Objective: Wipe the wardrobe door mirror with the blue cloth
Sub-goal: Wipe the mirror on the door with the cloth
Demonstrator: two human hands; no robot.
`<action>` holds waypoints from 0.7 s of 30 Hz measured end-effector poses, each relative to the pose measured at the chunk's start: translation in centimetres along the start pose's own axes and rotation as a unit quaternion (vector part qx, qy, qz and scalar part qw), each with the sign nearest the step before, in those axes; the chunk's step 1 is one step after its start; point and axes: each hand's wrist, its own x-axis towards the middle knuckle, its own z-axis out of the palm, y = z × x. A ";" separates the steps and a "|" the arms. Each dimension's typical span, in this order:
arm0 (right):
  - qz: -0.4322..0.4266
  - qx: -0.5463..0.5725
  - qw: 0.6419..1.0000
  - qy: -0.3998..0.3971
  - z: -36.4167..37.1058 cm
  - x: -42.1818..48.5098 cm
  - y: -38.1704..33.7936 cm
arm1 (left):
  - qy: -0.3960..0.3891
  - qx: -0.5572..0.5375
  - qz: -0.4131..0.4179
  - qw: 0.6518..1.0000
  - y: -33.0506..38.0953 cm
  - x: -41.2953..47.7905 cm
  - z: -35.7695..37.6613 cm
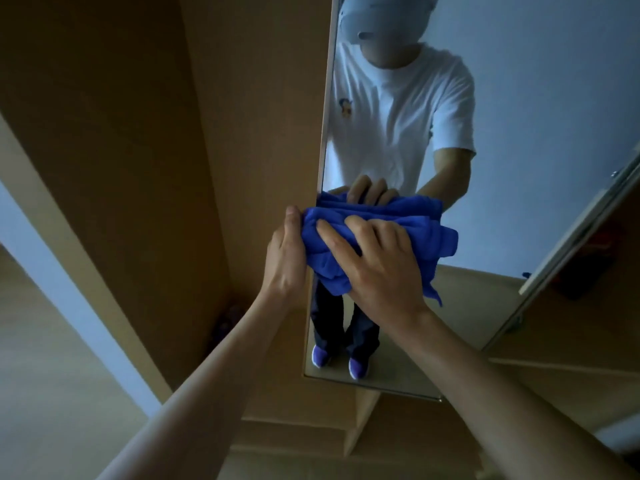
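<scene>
**Two hands, one blue cloth, right at the mirror's edge**

The blue cloth (pixel 426 233) is all bunched up. It sits at the left edge of the mirror (pixel 536 116), about halfway up, and it looks like it is touching the glass, because the cloth and its copy in the glass meet. The left hand (pixel 285 258) holds the left end of the cloth, with the thumb on top and the other fingers hidden behind it. The right hand (pixel 381 268) lies over the middle of the cloth with bent fingers and grips it.

What could go wrong? The cloth is right by the edge, so a push to the left may slide it off the glass and onto the brown wardrobe door (pixel 242 116). The cloth is in a lump, so I think only a small bit rubs the glass and spots could get missed. Bare fingertips are near the glass too (they could leave new smudges). A loose corner hangs down at the lower right and may flap about. A hard push might also make the door swing.

I can read no words anywhere. The white shirt (pixel 391 133) seen in the glass has a small cartoon picture (pixel 345 107), but it is too blurry to tell what it is.
</scene>
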 end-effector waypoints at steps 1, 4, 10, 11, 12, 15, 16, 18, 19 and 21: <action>-0.005 -0.002 1.000 -0.006 0.6 -1.1 -0.4 | 0.008 0.004 0.001 1.000 -0.8 0.0 -0.1; -0.019 0.001 1.000 -0.025 2.3 -4.7 -1.8 | 0.032 0.038 0.005 0.999 -3.2 -0.3 -0.5; 0.008 0.034 0.998 -0.052 5.7 -10.7 -4.7 | 0.036 0.094 -0.053 0.993 -9.2 -1.6 -1.7; 0.008 0.039 0.997 -0.061 6.3 -11.8 -5.2 | 0.035 0.100 -0.059 0.993 -10.4 -1.8 -1.9; 0.006 0.045 0.997 -0.069 6.9 -12.9 -5.7 | 0.034 0.103 -0.063 0.992 -11.6 -1.9 -2.1; 0.015 0.068 0.993 -0.100 8.3 -16.4 -7.3 | 0.033 0.100 -0.079 0.991 -14.4 -2.0 -2.7; 0.021 0.074 0.991 -0.105 8.8 -17.4 -7.9 | 0.029 0.096 -0.085 0.991 -15.2 -2.0 -2.9; 0.036 0.085 0.989 -0.113 9.7 -19.1 -9.0 | 0.017 0.096 -0.098 0.990 -16.9 -2.1 -3.4; 0.042 0.089 0.988 -0.116 10.2 -19.9 -9.5 | 0.012 0.097 -0.104 0.990 -17.8 -2.2 -3.6; 0.047 0.090 0.988 -0.118 10.9 -21.2 -10.2 | 0.015 0.097 -0.108 0.989 -19.6 -2.7 -4.0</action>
